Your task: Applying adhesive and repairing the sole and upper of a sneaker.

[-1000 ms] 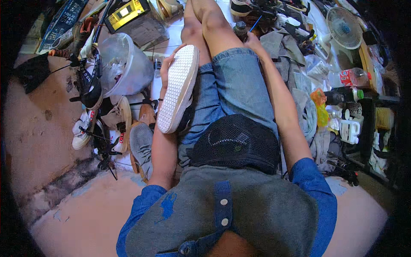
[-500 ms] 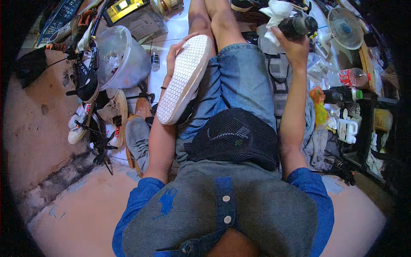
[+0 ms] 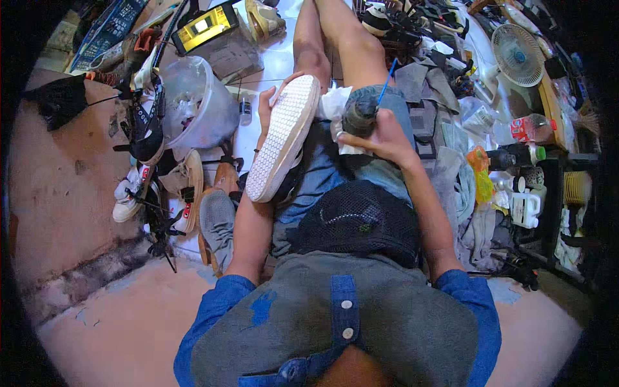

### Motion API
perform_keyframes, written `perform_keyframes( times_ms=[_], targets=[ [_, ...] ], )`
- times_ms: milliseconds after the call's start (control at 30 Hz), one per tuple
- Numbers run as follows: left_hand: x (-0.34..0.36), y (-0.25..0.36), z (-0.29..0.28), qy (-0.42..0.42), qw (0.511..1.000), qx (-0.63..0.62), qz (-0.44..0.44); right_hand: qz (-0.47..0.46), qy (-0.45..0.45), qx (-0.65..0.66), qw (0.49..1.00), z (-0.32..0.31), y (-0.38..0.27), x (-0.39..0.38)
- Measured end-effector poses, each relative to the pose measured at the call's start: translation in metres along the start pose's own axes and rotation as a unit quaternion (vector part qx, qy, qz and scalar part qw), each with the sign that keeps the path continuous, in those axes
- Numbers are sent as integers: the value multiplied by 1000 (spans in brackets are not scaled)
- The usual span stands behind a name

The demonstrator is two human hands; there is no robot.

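Observation:
My left hand (image 3: 265,111) grips a shoe (image 3: 284,142) from its left side, above my lap. The shoe's white patterned sole faces up, and part of its dark upper shows at the right edge. To the right of the shoe, my right hand (image 3: 389,138) is closed around a dark bottle (image 3: 360,117), tilted over my thigh. White tissue (image 3: 335,106) is bunched between the bottle and the shoe. A thin blue stick (image 3: 387,82) rises beside the bottle; whether my hand holds it I cannot tell. A black mesh cap (image 3: 358,219) lies on my lap.
At left stand a clear plastic bucket (image 3: 200,103) and several shoes, including a grey one (image 3: 216,219). Grey cloths (image 3: 445,168) lie to my right, near a white jug (image 3: 525,209), a red-labelled bottle (image 3: 534,129) and a fan (image 3: 518,55). A yellow-framed device (image 3: 205,29) stands far left.
My right hand has brought the dark bottle and tissue left and nearer, from over the right side to beside the shoe. The blue stick now shows. My left hand still holds the shoe.

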State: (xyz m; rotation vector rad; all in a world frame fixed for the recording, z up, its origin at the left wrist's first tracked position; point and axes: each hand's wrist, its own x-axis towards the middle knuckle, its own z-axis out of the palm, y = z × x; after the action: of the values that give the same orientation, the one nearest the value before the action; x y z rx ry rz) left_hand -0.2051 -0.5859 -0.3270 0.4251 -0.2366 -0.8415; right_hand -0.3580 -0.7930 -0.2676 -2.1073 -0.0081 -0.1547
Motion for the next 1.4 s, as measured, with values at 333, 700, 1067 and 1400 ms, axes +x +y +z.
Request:
perform_keyframes(
  times_ms=[333, 700, 1067, 1400],
  targets=[
    [1, 3, 7, 8, 999, 39, 10, -59, -42, -33, 997, 13, 0, 11],
    [-2, 10, 30, -21, 998, 52, 26, -57, -62, -94, 992, 25, 9, 21],
    [-6, 22, 31, -25, 993, 114, 29, -41, -61, -54, 996, 37, 16, 29],
    [-5, 11, 12, 3, 995, 97, 33, 20, -71, -96, 993, 36, 0, -2]
  ],
)
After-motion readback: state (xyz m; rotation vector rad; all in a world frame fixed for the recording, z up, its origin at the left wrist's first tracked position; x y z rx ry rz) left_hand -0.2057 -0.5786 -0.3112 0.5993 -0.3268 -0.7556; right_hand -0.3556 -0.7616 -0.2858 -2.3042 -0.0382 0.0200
